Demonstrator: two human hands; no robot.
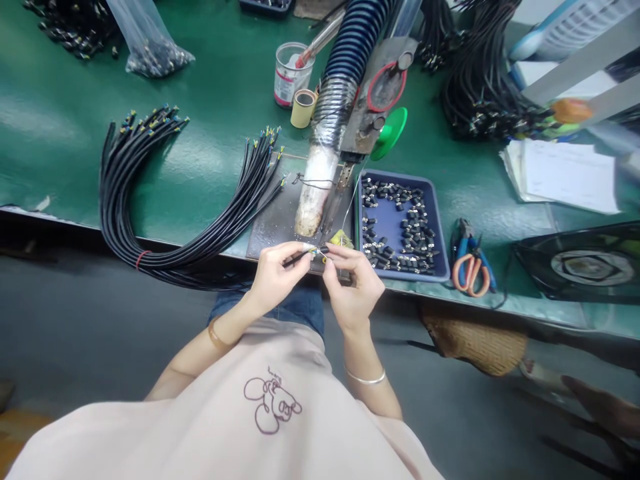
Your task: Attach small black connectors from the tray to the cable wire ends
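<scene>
My left hand [279,272] pinches a black cable [296,259] near its end, where thin coloured wires show between my two hands. Close against it, my right hand [353,283] has its fingertips closed on a small black connector [323,249], which touches or nearly touches the wire ends. Just beyond my fingers, a soldering iron [336,200] in a stand points down beside a taped hose end [311,212]. A bundle of black cables [120,200], tied with a red band, curves across the table to the left. Right of my hands, several black connectors lie in a blue tray [443,253].
Orange-handled scissors [471,273] and blue pliers [465,233] lie right of the tray, before a black fan [585,265]. Behind are a plastic cup [285,90], a tape roll [303,110], a green spool [393,133], papers [570,175] and more cables [475,73].
</scene>
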